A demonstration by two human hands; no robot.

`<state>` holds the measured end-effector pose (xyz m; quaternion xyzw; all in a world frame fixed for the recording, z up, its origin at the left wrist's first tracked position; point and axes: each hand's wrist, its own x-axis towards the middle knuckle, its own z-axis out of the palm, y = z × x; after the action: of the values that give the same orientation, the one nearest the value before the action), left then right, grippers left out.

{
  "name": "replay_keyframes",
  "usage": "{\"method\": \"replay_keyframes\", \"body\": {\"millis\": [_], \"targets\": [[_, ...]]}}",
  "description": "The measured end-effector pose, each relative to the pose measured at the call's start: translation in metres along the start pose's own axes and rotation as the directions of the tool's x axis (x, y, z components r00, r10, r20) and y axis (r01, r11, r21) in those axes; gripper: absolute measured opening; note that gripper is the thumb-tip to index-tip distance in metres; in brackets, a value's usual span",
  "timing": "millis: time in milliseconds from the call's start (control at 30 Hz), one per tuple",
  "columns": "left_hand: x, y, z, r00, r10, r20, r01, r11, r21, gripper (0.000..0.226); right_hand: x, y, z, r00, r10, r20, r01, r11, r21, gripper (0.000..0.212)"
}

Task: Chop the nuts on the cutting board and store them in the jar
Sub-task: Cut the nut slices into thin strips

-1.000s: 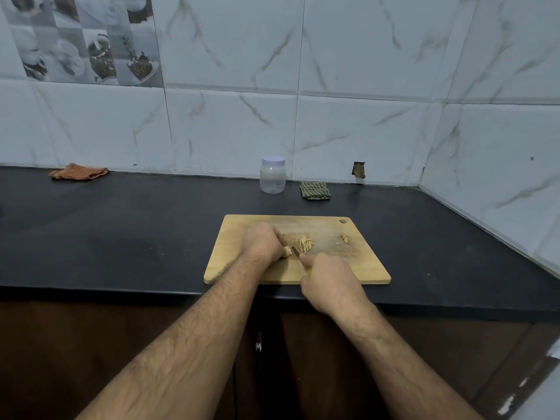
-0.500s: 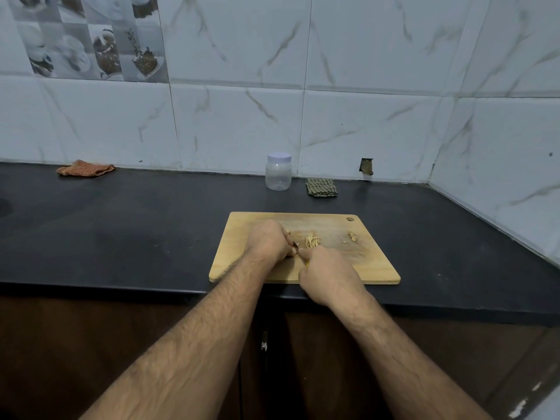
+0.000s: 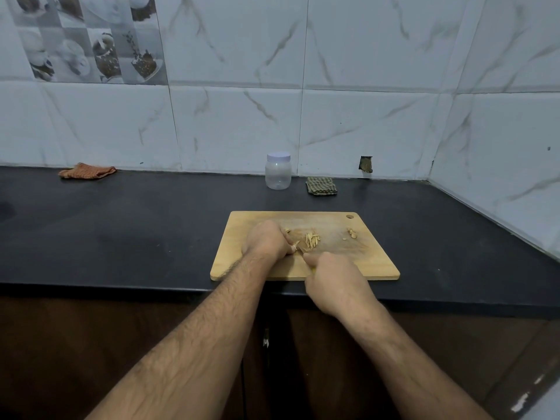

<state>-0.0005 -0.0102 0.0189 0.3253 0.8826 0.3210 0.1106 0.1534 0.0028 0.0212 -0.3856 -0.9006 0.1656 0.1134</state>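
Note:
A wooden cutting board [image 3: 372,262] lies at the front edge of the black counter. A small pile of slivered nuts [image 3: 312,240] sits near its middle, and a few whole nuts [image 3: 351,233] lie toward its right side. My left hand [image 3: 266,241] rests on the board with fingers curled, pinching a nut at its fingertips. My right hand [image 3: 335,278] grips a knife handle; only a short piece of the blade [image 3: 301,249] shows between the hands. A clear plastic jar [image 3: 278,174] with a white lid on stands by the back wall.
A folded checked cloth [image 3: 321,186] lies right of the jar. An orange cloth [image 3: 87,171] lies at the far left by the wall. Tiled walls close the back and right side. Cabinet doors [image 3: 91,344] sit below the counter edge.
The view shifted slightly. Both hands stayed on the board, and my right hand with the knife moved a little nearer the left fingertips beside the sliver pile.

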Motion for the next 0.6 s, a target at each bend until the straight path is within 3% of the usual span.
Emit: {"method": "replay_keyframes", "body": {"millis": [600], "targets": [[-0.0024, -0.0023, 0.0028, 0.999, -0.028, -0.022, 0.027, 0.998, -0.054, 0.011, 0.0097, -0.0083, -0.0014, 1.000, -0.015, -0.001, 0.015, 0.997, 0.077, 0.051]]}}
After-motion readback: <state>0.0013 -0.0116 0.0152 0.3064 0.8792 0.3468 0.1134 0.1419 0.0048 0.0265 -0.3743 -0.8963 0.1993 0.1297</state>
